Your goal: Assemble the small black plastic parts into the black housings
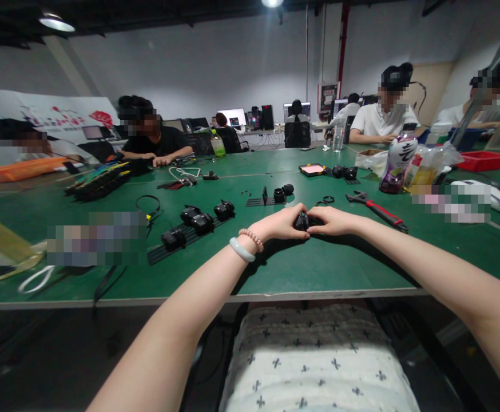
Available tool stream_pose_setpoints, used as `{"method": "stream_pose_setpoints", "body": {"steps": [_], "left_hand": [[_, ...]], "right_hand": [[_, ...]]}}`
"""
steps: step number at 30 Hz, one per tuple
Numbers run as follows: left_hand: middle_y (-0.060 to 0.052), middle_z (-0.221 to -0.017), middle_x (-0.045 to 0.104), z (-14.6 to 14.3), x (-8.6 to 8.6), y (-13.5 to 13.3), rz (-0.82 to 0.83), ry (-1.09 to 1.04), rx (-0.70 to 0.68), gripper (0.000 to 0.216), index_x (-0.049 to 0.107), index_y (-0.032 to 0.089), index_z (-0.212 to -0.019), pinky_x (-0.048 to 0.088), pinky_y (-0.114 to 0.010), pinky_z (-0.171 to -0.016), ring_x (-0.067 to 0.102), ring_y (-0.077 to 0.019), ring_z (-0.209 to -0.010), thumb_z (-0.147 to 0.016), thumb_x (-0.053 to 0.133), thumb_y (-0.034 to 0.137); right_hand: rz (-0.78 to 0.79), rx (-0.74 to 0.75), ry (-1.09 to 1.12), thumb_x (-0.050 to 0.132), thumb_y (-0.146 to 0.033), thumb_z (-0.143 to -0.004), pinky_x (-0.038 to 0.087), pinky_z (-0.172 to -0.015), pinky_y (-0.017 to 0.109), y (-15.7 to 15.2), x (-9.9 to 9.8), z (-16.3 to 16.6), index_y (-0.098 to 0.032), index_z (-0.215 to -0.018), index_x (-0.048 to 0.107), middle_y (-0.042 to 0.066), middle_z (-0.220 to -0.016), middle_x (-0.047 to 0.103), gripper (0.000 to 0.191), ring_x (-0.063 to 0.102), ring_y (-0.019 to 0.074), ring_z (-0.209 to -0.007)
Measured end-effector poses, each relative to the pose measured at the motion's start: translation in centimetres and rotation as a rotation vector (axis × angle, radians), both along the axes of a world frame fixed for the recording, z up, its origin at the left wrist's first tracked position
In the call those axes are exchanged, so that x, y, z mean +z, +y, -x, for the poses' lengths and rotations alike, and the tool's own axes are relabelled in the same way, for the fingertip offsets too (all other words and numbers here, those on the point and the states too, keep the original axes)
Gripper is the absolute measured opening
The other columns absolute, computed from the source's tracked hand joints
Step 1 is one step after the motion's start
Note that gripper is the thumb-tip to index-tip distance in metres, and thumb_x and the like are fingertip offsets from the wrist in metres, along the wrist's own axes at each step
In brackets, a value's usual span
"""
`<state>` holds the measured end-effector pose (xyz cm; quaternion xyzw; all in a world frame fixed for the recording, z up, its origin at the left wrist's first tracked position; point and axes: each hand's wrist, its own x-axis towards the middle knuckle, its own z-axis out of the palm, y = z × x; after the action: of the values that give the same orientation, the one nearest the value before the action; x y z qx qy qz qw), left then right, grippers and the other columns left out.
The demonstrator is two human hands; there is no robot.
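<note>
A small black part sits between my two hands, low over the green table; its exact kind is too small to make out. My left hand is closed on its left side, thumb and finger pinching it. From the other side my right hand pinches the same part, its fingertips partly hidden. Just beyond lie small black rings and a slotted black strip with round black pieces at its right end. Left of my wrist, another slotted black strip carries several black blocky parts.
An adjustable wrench with a red and black handle lies right of my hands. Bottles and a red tray stand farther right. Black cable bundles and an orange tray are at left. Several people sit around the green table.
</note>
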<state>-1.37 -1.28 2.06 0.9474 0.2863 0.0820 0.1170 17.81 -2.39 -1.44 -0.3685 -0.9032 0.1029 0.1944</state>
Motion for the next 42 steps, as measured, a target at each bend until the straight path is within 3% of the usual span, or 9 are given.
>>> {"method": "stream_pose_setpoints", "body": {"steps": [42], "left_hand": [[-0.005,-0.095,0.054,0.05,-0.16,0.22,-0.016,0.018,-0.003,0.05,0.039,0.019,-0.104,0.038,-0.026,-0.065,0.052,-0.0192,-0.083,-0.065,0.057,0.044]], "right_hand": [[-0.03,0.002,-0.012,0.054,-0.035,-0.074,0.04,-0.072,0.029,-0.14,0.06,0.21,-0.013,-0.095,0.055,0.01,-0.095,0.059,0.03,0.054,0.0198,-0.083]]}}
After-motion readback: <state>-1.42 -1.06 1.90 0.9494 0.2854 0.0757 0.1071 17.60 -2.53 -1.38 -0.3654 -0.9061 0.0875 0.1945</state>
